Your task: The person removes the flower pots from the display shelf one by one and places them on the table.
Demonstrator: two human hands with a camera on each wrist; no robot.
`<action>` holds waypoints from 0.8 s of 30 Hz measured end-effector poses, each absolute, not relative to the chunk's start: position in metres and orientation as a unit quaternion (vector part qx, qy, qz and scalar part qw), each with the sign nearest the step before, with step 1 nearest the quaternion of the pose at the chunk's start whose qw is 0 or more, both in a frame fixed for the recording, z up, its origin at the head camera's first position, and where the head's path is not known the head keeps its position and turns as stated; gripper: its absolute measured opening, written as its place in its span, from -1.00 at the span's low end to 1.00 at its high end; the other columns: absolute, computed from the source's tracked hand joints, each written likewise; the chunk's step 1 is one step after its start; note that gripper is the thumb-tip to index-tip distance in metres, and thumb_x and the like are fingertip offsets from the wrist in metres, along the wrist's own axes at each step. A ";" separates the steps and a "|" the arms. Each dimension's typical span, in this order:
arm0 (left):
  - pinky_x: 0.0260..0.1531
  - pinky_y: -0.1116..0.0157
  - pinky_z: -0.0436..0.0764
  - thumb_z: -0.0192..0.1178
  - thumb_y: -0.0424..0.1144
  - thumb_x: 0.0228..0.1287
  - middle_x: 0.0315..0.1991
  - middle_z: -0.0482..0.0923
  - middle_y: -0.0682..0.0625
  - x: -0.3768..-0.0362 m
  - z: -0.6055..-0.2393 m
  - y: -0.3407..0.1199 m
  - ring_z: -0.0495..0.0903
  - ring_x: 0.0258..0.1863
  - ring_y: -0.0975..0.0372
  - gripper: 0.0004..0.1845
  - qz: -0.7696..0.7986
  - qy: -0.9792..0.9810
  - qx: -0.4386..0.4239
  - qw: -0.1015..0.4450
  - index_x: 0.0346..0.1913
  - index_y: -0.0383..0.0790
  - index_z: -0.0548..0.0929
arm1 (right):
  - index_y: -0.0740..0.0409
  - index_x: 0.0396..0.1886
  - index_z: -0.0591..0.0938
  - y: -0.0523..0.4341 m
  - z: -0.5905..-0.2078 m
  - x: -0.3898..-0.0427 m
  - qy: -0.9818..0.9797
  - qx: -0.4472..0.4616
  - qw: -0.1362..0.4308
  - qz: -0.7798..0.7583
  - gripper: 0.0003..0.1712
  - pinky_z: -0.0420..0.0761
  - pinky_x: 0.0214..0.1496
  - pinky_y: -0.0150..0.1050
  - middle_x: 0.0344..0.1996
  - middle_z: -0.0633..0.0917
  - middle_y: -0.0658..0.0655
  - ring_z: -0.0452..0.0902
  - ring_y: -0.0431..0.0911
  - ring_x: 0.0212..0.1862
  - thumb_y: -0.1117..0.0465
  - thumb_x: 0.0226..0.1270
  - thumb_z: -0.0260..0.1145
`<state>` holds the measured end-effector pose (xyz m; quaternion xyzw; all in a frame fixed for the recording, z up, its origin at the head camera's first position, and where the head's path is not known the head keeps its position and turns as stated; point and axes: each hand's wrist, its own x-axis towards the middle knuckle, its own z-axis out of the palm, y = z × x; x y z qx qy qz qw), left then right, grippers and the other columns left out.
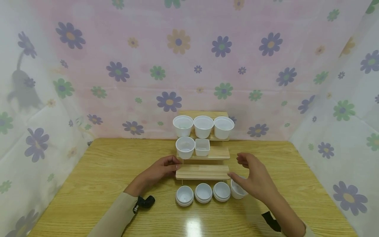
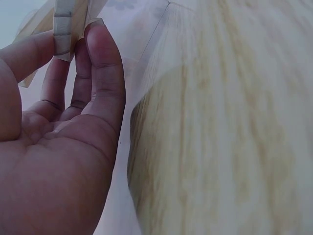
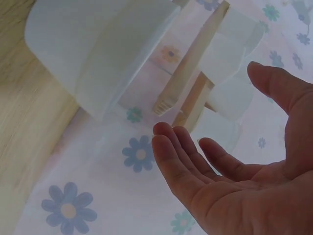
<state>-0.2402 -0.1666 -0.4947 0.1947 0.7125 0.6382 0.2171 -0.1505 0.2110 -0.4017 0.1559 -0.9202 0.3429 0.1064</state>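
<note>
The fingers [image 2: 100, 73] of the left hand [image 1: 160, 171] were lightly curled, their tips touching the left end of the lowest step of a small wooden stand [image 1: 202, 172]; in the left wrist view a fingertip lay right against the pale wood, though I could not tell whether they truly pinched it or only rested there. The right hand [image 1: 256, 179] hovered at the stand's other end, its fingers [image 3: 183, 161] relaxed and spread, grasping nothing, the palm turned toward the stand. Just under that palm, half hidden by it, a white cup [image 1: 237, 191] stood on the worktop [image 1: 97, 177], beside the stand's right corner.

In a row left of that cup, in front of the stand, sat three round white pots [image 1: 203, 193] (low ones, seen from above). The middle step carried a round white cup [image 1: 185, 147] and a square white cup [image 1: 202, 146] touching side by side at its left end. The top step held three more white cups [image 1: 203, 126] in a line. Behind everything hung a pink flowered cloth [image 1: 177, 65], drawn round both sides of the worktop.
</note>
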 end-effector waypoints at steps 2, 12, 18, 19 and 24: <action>0.05 0.21 0.67 0.20 -0.20 0.63 0.14 0.57 -0.11 -0.240 -0.494 -0.167 0.58 0.00 0.13 -0.74 0.638 0.714 0.189 0.217 0.13 -0.34 0.59 | 0.32 0.39 0.49 0.208 -0.401 -0.153 -0.918 0.157 0.105 0.349 -0.22 0.66 0.26 0.09 0.18 0.66 0.26 0.64 0.16 0.21 0.05 0.34 0.60; 0.07 0.19 0.66 0.22 -0.19 0.62 0.13 0.58 -0.10 -0.237 -0.491 -0.166 0.57 0.03 0.11 -0.75 0.640 0.713 0.183 0.220 0.13 -0.31 0.60 | 0.32 0.40 0.48 0.195 -0.394 -0.164 -0.904 0.162 0.102 0.382 -0.23 0.67 0.27 0.00 0.18 0.68 0.27 0.66 0.15 0.22 0.11 0.34 0.60; 0.06 0.20 0.67 0.21 -0.19 0.62 0.13 0.58 -0.10 -0.238 -0.492 -0.166 0.58 0.02 0.13 -0.73 0.638 0.713 0.189 0.219 0.13 -0.34 0.59 | 0.31 0.38 0.49 0.188 -0.390 -0.169 -0.899 0.161 0.103 0.395 -0.25 0.67 0.26 -0.02 0.17 0.69 0.28 0.67 0.14 0.21 0.15 0.32 0.61; 0.06 0.20 0.67 0.21 -0.19 0.62 0.13 0.58 -0.11 -0.239 -0.492 -0.166 0.58 0.03 0.13 -0.73 0.638 0.713 0.190 0.219 0.13 -0.35 0.59 | 0.31 0.38 0.49 0.187 -0.390 -0.170 -0.897 0.163 0.103 0.398 -0.26 0.68 0.26 -0.01 0.17 0.69 0.29 0.67 0.14 0.21 0.16 0.32 0.60; 0.07 0.20 0.68 0.21 -0.20 0.62 0.12 0.58 -0.11 -0.240 -0.494 -0.166 0.59 0.06 0.12 -0.73 0.642 0.710 0.190 0.220 0.12 -0.35 0.59 | 0.31 0.37 0.50 0.181 -0.387 -0.174 -0.889 0.169 0.104 0.413 -0.29 0.67 0.27 0.01 0.16 0.69 0.31 0.67 0.15 0.20 0.14 0.35 0.59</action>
